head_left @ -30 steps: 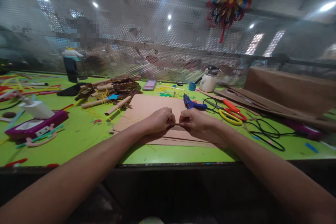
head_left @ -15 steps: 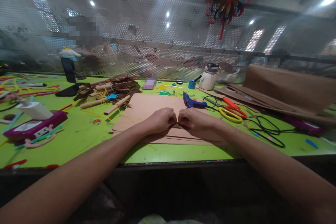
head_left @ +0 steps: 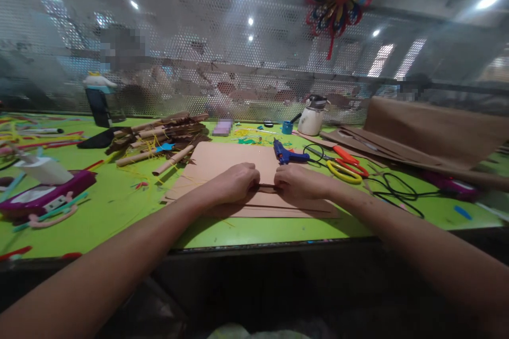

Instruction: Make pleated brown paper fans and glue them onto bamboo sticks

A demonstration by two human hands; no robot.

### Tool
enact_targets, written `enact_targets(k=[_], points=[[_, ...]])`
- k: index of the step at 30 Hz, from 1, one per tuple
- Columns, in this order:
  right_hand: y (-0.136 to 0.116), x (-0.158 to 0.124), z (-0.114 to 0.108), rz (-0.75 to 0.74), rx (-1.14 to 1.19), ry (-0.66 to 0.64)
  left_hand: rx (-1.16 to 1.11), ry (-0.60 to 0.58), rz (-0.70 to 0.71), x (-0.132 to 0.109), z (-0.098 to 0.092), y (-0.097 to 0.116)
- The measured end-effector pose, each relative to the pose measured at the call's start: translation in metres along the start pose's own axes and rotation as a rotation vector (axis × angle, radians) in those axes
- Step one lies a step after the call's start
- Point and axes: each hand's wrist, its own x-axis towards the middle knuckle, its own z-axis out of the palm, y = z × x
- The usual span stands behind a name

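Note:
Flat on the green table lies a stack of light brown paper sheets (head_left: 226,159). Over its middle, my left hand (head_left: 240,183) is closed, fingertips pinching the near edge of a brown paper sheet (head_left: 268,188). My right hand (head_left: 298,183) pinches the same edge a short way to the right. The edge between them looks dark and slightly curled up; the fingertips partly hide it. Just beyond my right hand rests a blue glue gun (head_left: 288,153). Scissors with red and yellow handles (head_left: 345,169) lie to its right.
Rolled brown paper tubes (head_left: 170,137) pile up at the back left. A purple power strip (head_left: 47,198) with a white plug is at left. Large brown paper (head_left: 429,132), a black cable (head_left: 401,190) and a white jug (head_left: 312,116) stand or lie toward the right and back.
My hands have moved apart along the paper edge, so a longer stretch of it shows between them. The whole view has shifted slightly, with things now further left.

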Motion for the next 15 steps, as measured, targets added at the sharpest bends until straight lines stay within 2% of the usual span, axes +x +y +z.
enact_targets(k=[7,15], points=[[-0.011,-0.008,0.006,-0.059,-0.229,0.100,0.061,0.037,0.037,0.000,0.004,-0.001],[-0.022,-0.019,0.011,-0.129,-0.290,0.182,0.074,0.040,0.086,-0.009,-0.012,0.014]])
